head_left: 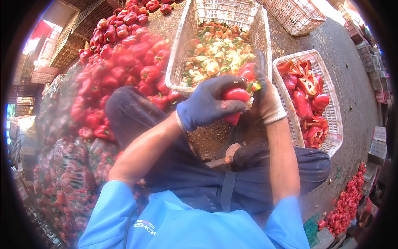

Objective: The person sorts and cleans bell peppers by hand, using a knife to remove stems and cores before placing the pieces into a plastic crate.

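In front of my lap, my left hand point(202, 101), in a blue glove, is closed around a red bell pepper point(236, 94). My right hand point(267, 97), in a white glove with a dark palm, grips the same pepper from the other side. Green stem parts show between the hands, and the pepper looks split there. Any blade is hidden. Just beyond stands a white plastic crate point(176, 52) holding pale cores and green stems point(222, 54). To the right, a second white crate point(339, 133) holds cut red pepper halves point(309, 85).
A heap of whole red peppers point(137, 54) lies at my left, with filled mesh sacks point(72, 170) nearer. Another crate point(295, 16) stands at the far right, and brown crates point(68, 39) are stacked at far left. More red peppers point(346, 203) lie at lower right.
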Demonstrator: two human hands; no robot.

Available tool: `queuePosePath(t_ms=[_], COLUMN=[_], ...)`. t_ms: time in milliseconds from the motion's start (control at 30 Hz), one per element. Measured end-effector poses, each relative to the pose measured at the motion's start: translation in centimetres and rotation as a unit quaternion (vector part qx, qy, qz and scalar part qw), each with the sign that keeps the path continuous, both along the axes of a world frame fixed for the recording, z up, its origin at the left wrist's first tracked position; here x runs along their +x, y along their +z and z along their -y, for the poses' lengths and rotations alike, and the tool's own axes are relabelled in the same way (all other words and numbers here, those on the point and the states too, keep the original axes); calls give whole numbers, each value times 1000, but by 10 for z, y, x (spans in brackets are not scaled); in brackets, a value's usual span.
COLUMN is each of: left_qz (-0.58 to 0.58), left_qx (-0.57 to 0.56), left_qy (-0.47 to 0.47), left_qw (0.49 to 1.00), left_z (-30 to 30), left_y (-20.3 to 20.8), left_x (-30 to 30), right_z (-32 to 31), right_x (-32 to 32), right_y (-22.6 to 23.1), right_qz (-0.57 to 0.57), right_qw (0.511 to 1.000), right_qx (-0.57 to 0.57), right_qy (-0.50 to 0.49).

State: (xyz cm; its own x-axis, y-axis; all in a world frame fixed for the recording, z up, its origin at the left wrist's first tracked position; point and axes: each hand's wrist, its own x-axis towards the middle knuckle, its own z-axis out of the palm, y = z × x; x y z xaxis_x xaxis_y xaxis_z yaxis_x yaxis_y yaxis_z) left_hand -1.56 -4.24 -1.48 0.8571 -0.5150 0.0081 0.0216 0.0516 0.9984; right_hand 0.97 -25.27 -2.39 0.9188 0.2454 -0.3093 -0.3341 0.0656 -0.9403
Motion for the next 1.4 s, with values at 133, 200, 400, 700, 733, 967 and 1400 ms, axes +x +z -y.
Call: queuePosePath(t_ms=[133,200,400,700,733,967,1400], left_qz=[-58,-83,-162,-372,-369,-373,-448], left_qx=[-47,-70,-183,-297,-303,-308,-416], left_qy=[10,16,117,-16,-24,-96,-122], left_qw=[997,994,962,879,878,870,782], left_z=[0,0,-7,-13,-16,-10,-11], left_y=[6,6,0,-24,-27,-28,-25], left_x=[2,4,18,27,26,20,5], right_z=[6,7,6,6,6,3,14], right_x=[2,3,11,11,12,2,-9], right_y=[3,1,-3,-2,-2,-1,6], right_qz=[17,30,79,127,130,151,185], right_qw=[1000,999,994,986,986,985,980], right_qx=[-4,-10,-27,-48,-47,-49,-53], right_qy=[-2,-16,-64,-99,-96,-71,-45])
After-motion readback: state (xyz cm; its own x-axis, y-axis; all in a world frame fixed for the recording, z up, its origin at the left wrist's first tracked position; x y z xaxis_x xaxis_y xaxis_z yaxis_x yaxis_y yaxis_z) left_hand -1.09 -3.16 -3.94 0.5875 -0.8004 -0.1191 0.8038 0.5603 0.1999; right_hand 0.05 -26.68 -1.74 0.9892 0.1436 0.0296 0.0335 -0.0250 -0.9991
